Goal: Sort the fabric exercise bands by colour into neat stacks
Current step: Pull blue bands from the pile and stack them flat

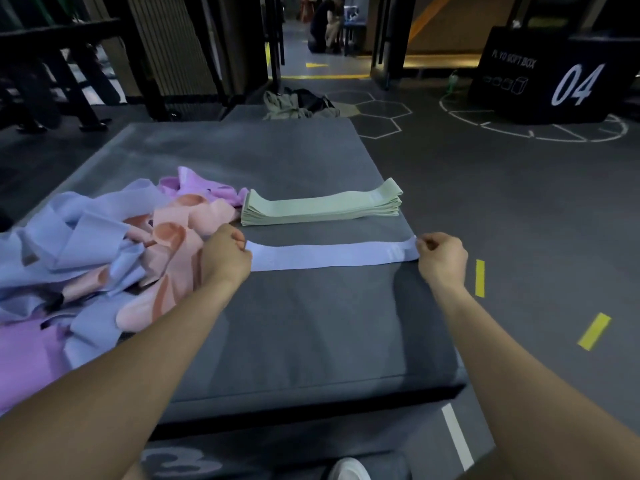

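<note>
A light blue band (332, 255) lies stretched flat across the grey mat (311, 327). My left hand (227, 252) pinches its left end and my right hand (441, 256) pinches its right end. Just beyond it sits a neat stack of pale green bands (320, 207). To the left a tangled pile (104, 251) holds blue, pink and purple bands, with the pink ones (180, 237) right beside my left hand.
The mat's right edge drops to a dark floor with yellow tape marks (479, 278). A black plyo box marked 04 (554, 74) stands far right. Crumpled clothing (298, 103) lies beyond the mat. A person crouches in the far doorway (327, 24).
</note>
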Motion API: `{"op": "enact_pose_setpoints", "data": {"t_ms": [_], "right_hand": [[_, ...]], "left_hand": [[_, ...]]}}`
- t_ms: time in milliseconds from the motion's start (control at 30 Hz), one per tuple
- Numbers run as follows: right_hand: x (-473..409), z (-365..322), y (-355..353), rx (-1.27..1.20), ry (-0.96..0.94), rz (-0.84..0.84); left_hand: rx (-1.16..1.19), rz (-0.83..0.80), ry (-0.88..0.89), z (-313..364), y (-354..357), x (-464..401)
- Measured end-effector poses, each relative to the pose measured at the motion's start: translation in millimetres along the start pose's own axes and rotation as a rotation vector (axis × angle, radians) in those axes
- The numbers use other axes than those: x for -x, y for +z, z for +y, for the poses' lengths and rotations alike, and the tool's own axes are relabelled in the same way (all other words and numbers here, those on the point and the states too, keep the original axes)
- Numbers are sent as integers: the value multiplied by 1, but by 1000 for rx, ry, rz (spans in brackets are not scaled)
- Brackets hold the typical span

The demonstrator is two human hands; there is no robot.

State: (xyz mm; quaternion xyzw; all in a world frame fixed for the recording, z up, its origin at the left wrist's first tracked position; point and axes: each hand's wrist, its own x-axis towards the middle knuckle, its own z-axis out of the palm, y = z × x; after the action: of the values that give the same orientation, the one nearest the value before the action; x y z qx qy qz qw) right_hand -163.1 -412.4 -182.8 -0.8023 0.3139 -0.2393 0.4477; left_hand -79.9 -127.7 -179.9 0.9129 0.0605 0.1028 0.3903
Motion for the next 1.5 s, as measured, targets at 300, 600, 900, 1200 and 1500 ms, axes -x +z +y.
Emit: {"op": "enact_pose_setpoints", "data": {"t_ms": [300,600,900,1200,1500], "right_hand": [[-4,6,-1,167,-150,-14],[13,-1,23,514,-502,-408],[15,-1,21,519,-518,-405],[57,-61,51,409,-522,-454],[120,-125,127,348,-571,-640]], "left_hand": [[-160,-11,342,-7,7,4],[-457,-463,499,-5,11,13],[-459,-459,497,-1,2,20],[-372,-300,537,8,-29,25],[-582,-113,530,-55,-98,23]]}}
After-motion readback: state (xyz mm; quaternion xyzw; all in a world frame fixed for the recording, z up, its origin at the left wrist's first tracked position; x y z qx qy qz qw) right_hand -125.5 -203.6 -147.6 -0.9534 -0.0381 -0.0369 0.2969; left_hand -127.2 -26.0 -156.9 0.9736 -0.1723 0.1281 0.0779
